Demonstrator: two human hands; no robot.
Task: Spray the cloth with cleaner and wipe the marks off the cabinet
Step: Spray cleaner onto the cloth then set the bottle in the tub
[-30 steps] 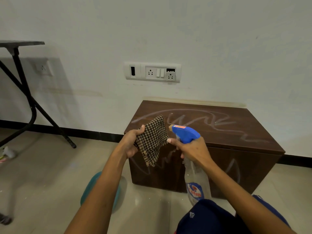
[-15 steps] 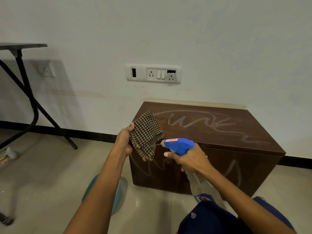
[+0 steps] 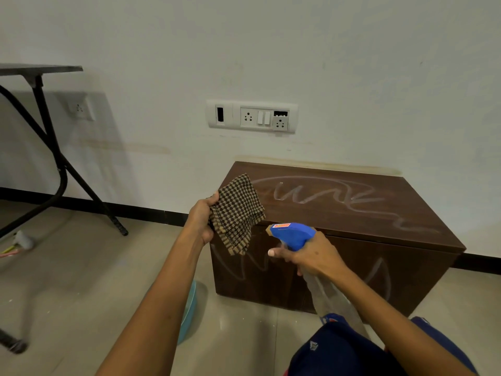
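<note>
Gripping the clear plastic spray bottle with the blue trigger top [image 3: 291, 234], the right hand [image 3: 311, 256] is nearest, low on the right, with its fingers curled round the neck. The nozzle points left at the brown checked cloth [image 3: 235, 213] — close, but not touching it. The left hand [image 3: 202, 221] holds that cloth up by one side, thumb on top, and the rest hangs down folded. Low on the floor, a blue-green round bowl [image 3: 189, 308] peeks out from behind the left arm. Just past the hands sits the dark brown wooden cabinet [image 3: 339, 221], back against the white wall [image 3: 379, 77]. White scribble marks [image 3: 311, 196] run over its top and front. Farther off, a white switch plate [image 3: 252, 116] is on the wall — and a black folding table [image 3: 40, 69] stands far left.
</note>
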